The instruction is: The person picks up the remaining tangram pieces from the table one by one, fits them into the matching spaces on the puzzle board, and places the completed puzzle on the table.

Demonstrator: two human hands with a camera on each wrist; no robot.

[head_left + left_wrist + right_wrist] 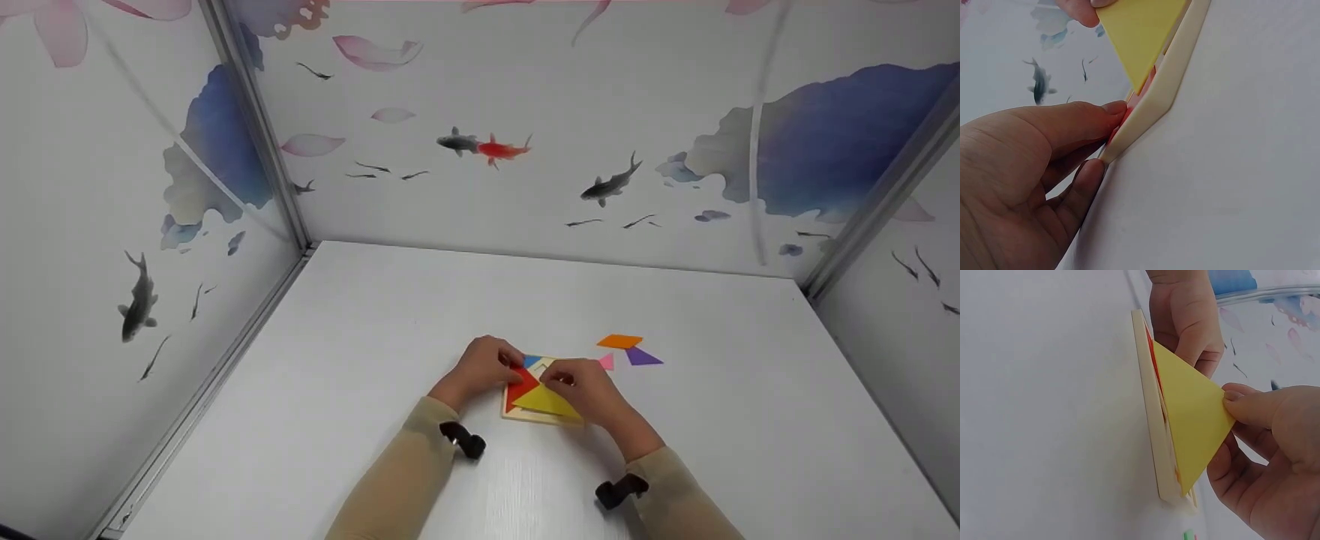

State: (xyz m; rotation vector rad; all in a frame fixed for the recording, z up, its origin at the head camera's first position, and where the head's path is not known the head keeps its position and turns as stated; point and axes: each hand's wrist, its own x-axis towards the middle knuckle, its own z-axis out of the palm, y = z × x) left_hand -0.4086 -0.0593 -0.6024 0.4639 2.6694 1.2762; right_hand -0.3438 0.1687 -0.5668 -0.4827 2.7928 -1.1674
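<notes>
A light wooden tangram tray [536, 420] lies on the white table, with a red triangle [523, 384] along its left side and a bit of a blue piece [531, 361] at its top. My left hand [484, 366] grips the tray's left edge, thumb over the red piece and fingers along the outer side. Between thumb and fingertips, my right hand [590, 388] pinches a large yellow triangle [1193, 416] by its corner. That triangle tilts up from the tray, its long edge close over the near rim. The tray's right part is hidden behind my right hand.
Right of the tray, an orange parallelogram [620, 341], a purple triangle [643, 357] and a small pink piece [607, 361] lie on the table. A green edge [1188, 535] shows low in the right wrist view. Printed panels [480, 202] wall the table's back and sides.
</notes>
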